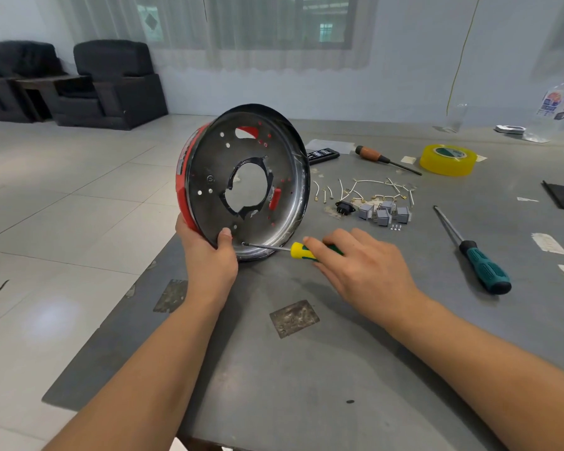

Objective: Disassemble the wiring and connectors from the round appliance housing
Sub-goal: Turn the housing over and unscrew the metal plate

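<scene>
While both forearms reach in from the bottom of the view, the grey table (pixel 306 369) shows worn square patches on its bare surface nearest the person. Just beyond them the left hand (pixel 209 255) grips the lower edge of the round appliance housing (pixel 215 177), thumb curled over the inner face and the other fingers wrapped behind the red outer wall. The housing stands on its rim at the table's left edge, tilted, its dark metal inside facing the camera, with a large ragged hole in the middle and small holes scattered around it. The right hand (pixel 362 268) holds the yellow-and-green screwdriver (pixel 302 250) with fingers curled loosely round the handle, index finger stretched along it; the thin shaft lies nearly level and its tip touches the inner face low down, just beside the left thumb. To the right lies a teal-handled screwdriver (pixel 482 265), well apart from the hands. Farther back sit removed parts: grey connector blocks (pixel 385 214), a black socket (pixel 342 208), tiny screws (pixel 395 227) and loose white wires (pixel 372 188). Behind them lie an orange-handled screwdriver (pixel 381 157), a roll of yellow tape (pixel 448 159) and a black remote (pixel 323 155). At the far right stands a clear plastic bottle (pixel 557 105). Off the table, two dark armchairs (pixel 111 83) stand against the wall.
</scene>
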